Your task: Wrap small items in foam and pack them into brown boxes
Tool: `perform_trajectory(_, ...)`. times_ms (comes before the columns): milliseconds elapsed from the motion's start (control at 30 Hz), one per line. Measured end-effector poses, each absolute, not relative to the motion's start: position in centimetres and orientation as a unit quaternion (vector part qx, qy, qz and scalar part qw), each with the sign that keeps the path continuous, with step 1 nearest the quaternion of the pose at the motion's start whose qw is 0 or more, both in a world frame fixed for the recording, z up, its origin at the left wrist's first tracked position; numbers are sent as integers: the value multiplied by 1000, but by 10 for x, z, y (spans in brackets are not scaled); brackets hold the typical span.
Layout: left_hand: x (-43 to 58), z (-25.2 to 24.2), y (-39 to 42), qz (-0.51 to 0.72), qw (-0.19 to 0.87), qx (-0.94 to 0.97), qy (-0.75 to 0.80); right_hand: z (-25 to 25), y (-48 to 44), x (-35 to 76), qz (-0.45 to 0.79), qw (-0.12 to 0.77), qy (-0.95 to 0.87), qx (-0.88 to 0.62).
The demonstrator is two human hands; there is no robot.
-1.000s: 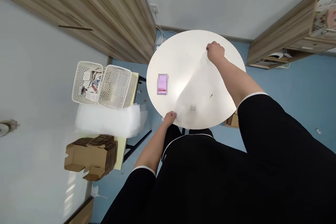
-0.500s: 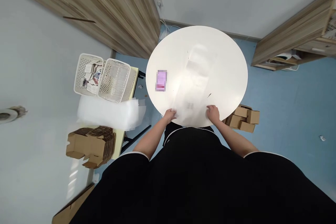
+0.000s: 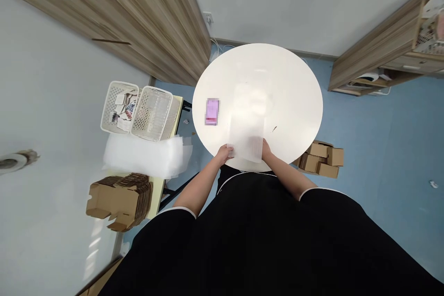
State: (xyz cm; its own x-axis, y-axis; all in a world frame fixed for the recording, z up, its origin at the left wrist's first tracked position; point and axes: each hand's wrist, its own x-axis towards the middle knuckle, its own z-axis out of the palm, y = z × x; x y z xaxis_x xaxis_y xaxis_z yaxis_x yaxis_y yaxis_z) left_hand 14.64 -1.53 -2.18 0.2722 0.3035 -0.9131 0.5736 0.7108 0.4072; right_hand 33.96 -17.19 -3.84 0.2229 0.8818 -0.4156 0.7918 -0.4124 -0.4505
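A translucent plastic sheet (image 3: pixel 248 143), perhaps a packing bag, stretches from the near side of the round white table (image 3: pixel 298 97) toward its middle. My left hand (image 3: pixel 225 153) grips its near left edge, thumb and fingers closed on the film. At the near right edge is my right hand (image 3: pixel 266 149), also closed on the sheet, its fingers partly hidden behind the film. A pixelated purple rectangular item (image 3: pixel 212 111) lies on the table to the left, apart from both hands.
Left of the table, a side table bears white baskets (image 3: pixel 151 113), a stack of white translucent sheets (image 3: pixel 145 155) and flattened cardboard boxes (image 3: pixel 121 199). Small cardboard boxes (image 3: pixel 321 159) sit low at the right. Wood-grain cabinets (image 3: pixel 156 23) stand at the back left and right.
My right hand has moved left onto the sheet's edge. The sheet, blurred before, now lies steadier and nearer to me. My left hand keeps its hold.
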Motion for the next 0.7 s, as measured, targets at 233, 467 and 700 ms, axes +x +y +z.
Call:
perform_trajectory(233, 149, -37, -14, -168, 557, 553, 596, -5, -262, 355, 281, 14, -484, -829)
perform_trajectory(467, 143, -36, -10, -152, 475, 644, 580, 5, -234, 323, 296, 41, -551, -779)
perform_trajectory(700, 138, -42, -3, -140, 512, 627, 571, -18, -162, 277, 303, 2, -581, -755)
